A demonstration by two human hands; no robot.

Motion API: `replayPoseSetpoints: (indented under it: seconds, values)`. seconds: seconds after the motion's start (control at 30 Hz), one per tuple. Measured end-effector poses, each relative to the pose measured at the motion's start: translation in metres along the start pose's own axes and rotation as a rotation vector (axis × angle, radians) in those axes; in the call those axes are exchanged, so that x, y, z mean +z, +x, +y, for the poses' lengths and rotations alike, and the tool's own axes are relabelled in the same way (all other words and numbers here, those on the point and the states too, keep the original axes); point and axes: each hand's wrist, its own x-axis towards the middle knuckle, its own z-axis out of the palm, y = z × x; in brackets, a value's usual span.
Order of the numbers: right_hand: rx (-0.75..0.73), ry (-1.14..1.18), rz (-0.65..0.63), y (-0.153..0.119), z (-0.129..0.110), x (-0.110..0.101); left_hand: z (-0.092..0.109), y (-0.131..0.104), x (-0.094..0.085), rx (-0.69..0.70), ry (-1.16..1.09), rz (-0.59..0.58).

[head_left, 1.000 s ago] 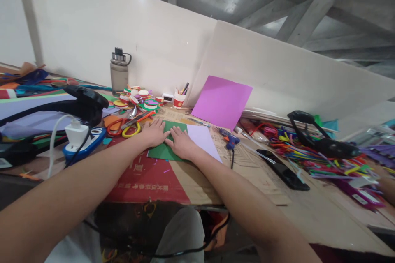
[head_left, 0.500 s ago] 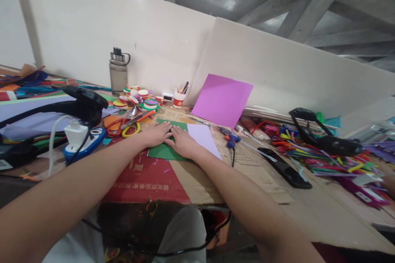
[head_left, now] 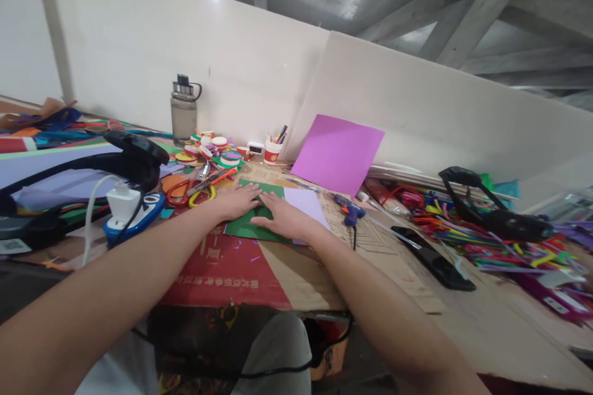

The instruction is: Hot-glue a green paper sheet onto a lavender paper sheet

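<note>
A green sheet of paper (head_left: 248, 229) lies on the cardboard, overlapping a pale purple sheet (head_left: 306, 202) to its right. My left hand (head_left: 241, 199) rests flat on the green sheet near its upper left, fingers stretched out. On its right half my right hand (head_left: 280, 216) is also spread flat, the thumb held away from the fingers. The two hands' fingertips come close together near the middle of the green sheet. Neither hand grips anything. Left of my left hand are scissors with yellow and red handles (head_left: 202, 196) and an orange-tipped cutter (head_left: 227, 176).
A glue gun (head_left: 351, 210) and a black phone (head_left: 435, 259) lie to the right. Behind them leans a magenta sheet (head_left: 338, 154). A water bottle (head_left: 184, 114) and a pen cup (head_left: 272, 151) stand at the back. A blue power strip (head_left: 139, 216) sits left; colourful pipe cleaners (head_left: 445, 222) fill the right.
My right hand has slid slightly right across the green sheet, and its thumb has moved away from my left hand. My left hand stays on the paper. The view has shifted slightly.
</note>
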Motion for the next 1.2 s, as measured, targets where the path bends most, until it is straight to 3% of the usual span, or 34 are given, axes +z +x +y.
replayPoseSetpoints:
  seconds: [0.17,0.33,0.5,0.8,1.0,1.2]
  values:
    - [-0.066,0.032,-0.047,-0.003,-0.004,-0.005,0.000,-0.002,-0.006,0.020,-0.021,0.061]
    - [-0.043,0.003,-0.114,-0.009,-0.006,-0.011,-0.001,-0.002,-0.009,-0.012,-0.042,0.069]
    - [-0.037,-0.012,-0.096,-0.012,-0.008,-0.015,-0.005,0.001,-0.007,-0.032,-0.131,0.096]
    - [-0.072,-0.095,-0.143,-0.014,-0.010,-0.033,-0.003,-0.002,-0.016,-0.160,-0.269,0.245]
    - [-0.106,-0.087,-0.152,-0.016,-0.012,-0.038,-0.007,-0.001,-0.013,-0.126,-0.317,0.258]
    - [-0.051,-0.206,-0.025,-0.020,-0.027,-0.040,-0.008,0.002,-0.013,-0.180,-0.443,0.301]
